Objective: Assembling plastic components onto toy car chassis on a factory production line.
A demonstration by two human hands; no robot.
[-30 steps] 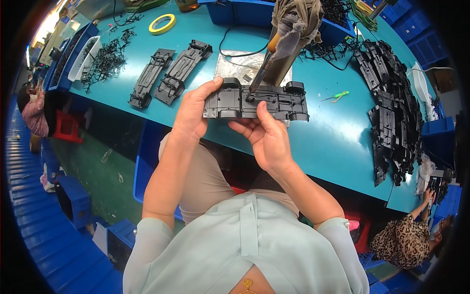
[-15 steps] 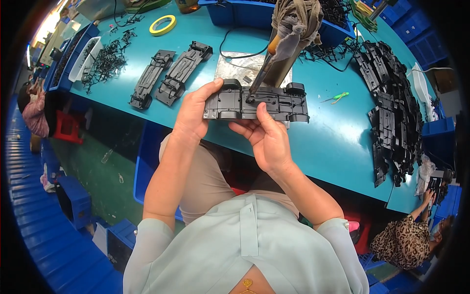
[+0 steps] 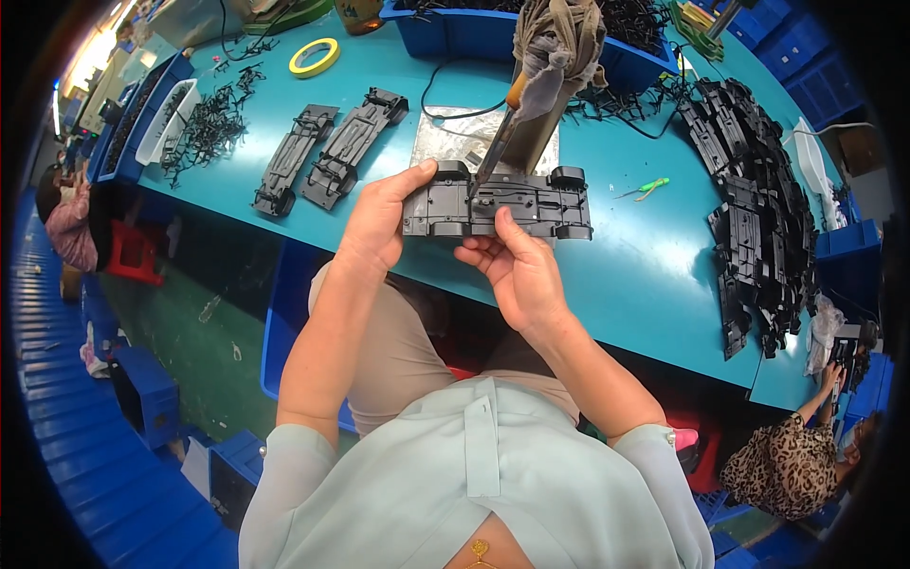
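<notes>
A black plastic toy car chassis (image 3: 540,204) is held level over the table's near edge, wheel arches at its corners. My left hand (image 3: 379,218) grips its left end, thumb on top. My right hand (image 3: 526,284) holds the near long side, thumb on the upper face and fingers curled beneath. A soldering iron (image 3: 497,147) with an orange handle points down at the chassis; its tip is at the part left of the middle, whether touching I cannot tell. The iron is bound with rags (image 3: 561,43) to a metal post (image 3: 538,137).
Two chassis (image 3: 296,156) lie at left, and a large pile of chassis (image 3: 749,218) at right. Around them are yellow tape (image 3: 314,57), a green-handled tool (image 3: 649,188), a metal plate (image 3: 438,137), a blue bin (image 3: 431,33) and loose black parts (image 3: 204,128). Co-workers sit at both sides.
The chassis has shifted slightly under the iron, so the tip now meets a spot further left on it. Both hands keep their hold.
</notes>
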